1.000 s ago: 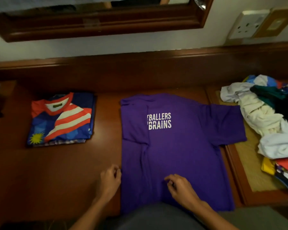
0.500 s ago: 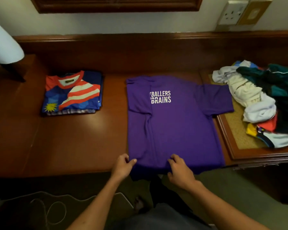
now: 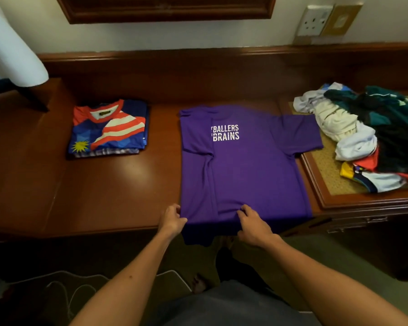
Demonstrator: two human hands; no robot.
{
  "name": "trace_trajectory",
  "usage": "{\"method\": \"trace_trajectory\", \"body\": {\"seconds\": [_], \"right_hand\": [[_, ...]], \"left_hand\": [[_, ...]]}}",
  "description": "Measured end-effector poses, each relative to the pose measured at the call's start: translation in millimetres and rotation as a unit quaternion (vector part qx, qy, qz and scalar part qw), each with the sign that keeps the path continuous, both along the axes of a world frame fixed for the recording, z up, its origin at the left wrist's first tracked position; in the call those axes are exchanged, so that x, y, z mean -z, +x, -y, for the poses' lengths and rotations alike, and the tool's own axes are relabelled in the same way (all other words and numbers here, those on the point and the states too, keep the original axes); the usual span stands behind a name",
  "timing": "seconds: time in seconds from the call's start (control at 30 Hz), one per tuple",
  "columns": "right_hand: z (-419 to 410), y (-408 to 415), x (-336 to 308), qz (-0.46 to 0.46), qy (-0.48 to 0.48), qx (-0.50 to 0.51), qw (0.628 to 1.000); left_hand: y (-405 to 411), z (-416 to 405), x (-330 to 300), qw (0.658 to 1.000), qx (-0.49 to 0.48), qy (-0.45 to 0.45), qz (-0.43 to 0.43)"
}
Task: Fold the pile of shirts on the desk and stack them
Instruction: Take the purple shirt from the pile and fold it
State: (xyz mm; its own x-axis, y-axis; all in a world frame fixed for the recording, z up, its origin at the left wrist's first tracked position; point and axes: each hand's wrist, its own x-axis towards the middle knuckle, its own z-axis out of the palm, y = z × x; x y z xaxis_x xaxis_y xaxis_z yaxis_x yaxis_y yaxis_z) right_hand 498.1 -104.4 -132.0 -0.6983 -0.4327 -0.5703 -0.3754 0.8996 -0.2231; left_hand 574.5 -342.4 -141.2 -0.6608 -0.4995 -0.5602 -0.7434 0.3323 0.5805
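The purple shirt (image 3: 243,170) lies flat on the bench (image 3: 104,191), midway along the front edge, with its left side already folded inward and its right sleeve spread out toward the right. White lettering faces up near its collar end. Its hem hangs over the front edge of the bench.

The left hand (image 3: 172,220) pinches the folded left edge of the shirt at the front edge of the bench, fingers curled round the cloth. The right hand (image 3: 253,224) pinches a raised fold of cloth near the middle of the hem, just beside the left hand.

The folded stack (image 3: 108,129), topped by a blue, red and white jersey, sits toward the back left of the bench, well apart from the purple shirt. The unfolded pile (image 3: 368,135) rests on a woven-topped tray (image 3: 325,175) at the right end, touching the spread sleeve.

A white lampshade (image 3: 12,48) stands at the back left corner.
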Motion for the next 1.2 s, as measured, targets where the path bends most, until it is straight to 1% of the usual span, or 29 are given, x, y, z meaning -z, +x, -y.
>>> {"method": "trace_trajectory", "body": {"seconds": [0.13, 0.23, 0.37, 0.43, 0.5, 0.57, 0.63, 0.67, 0.73, 0.83, 0.9, 0.93, 1.0, 1.03, 1.07, 1.1, 1.13, 1.2], "right_hand": [[3, 0, -2, 0.007, 0.001, 0.007, 1.000], [3, 1, -2, 0.006, -0.005, 0.017, 1.000], [3, 1, -1, 0.012, -0.009, 0.021, 1.000], [2, 1, -3, 0.017, -0.022, 0.033, 0.999], [-3, 3, -3, -0.008, -0.058, 0.071, 0.996], [-16, 5, -1, -0.041, -0.109, 0.147, 0.982], [-37, 3, 3, -0.054, -0.158, 0.251, 0.953], [-49, 0, 4, -0.054, -0.177, 0.309, 0.933], [-73, -8, 7, -0.047, -0.204, 0.429, 0.879], [-109, -27, 12, -0.030, -0.212, 0.579, 0.787], [-129, -42, 16, -0.001, -0.233, 0.668, 0.707], [-138, -49, 19, 0.021, -0.251, 0.707, 0.661], [-157, -63, 30, 0.068, -0.281, 0.759, 0.584], [-167, -68, 34, 0.092, -0.296, 0.771, 0.557], [-175, -72, 38, 0.119, -0.312, 0.774, 0.538], [-183, -74, 43, 0.144, -0.323, 0.770, 0.532], [-190, -76, 46, 0.169, -0.328, 0.760, 0.535], [-199, -76, 51, 0.206, -0.335, 0.730, 0.559]], "left_hand": [[1, -2, -1, 1.000, 0.004, 0.016, -0.001], [1, -2, 1, 1.000, 0.012, -0.009, 0.005], [0, -1, 3, 0.999, 0.031, -0.015, 0.018], [1, -1, 4, 0.998, 0.049, -0.043, 0.013], [-3, 1, 3, 0.994, 0.073, -0.082, 0.004], [-15, 1, 0, 0.989, 0.104, -0.108, -0.008], [-35, -3, -6, 0.983, 0.138, -0.123, -0.016], [-48, -7, -11, 0.979, 0.156, -0.129, -0.017], [-77, -20, -17, 0.970, 0.193, -0.147, -0.026], [-132, -53, -27, 0.955, 0.252, -0.153, -0.045], [-173, -82, -33, 0.938, 0.306, -0.149, -0.061], [-195, -98, -36, 0.929, 0.334, -0.147, -0.069], [-243, -136, -39, 0.908, 0.385, -0.145, -0.079], [-266, -154, -41, 0.896, 0.410, -0.146, -0.085], [-287, -173, -42, 0.881, 0.440, -0.148, -0.093], [-308, -191, -41, 0.861, 0.475, -0.154, -0.101], [-326, -208, -41, 0.838, 0.509, -0.163, -0.110], [-358, -239, -37, 0.799, 0.556, -0.192, -0.122]]}}
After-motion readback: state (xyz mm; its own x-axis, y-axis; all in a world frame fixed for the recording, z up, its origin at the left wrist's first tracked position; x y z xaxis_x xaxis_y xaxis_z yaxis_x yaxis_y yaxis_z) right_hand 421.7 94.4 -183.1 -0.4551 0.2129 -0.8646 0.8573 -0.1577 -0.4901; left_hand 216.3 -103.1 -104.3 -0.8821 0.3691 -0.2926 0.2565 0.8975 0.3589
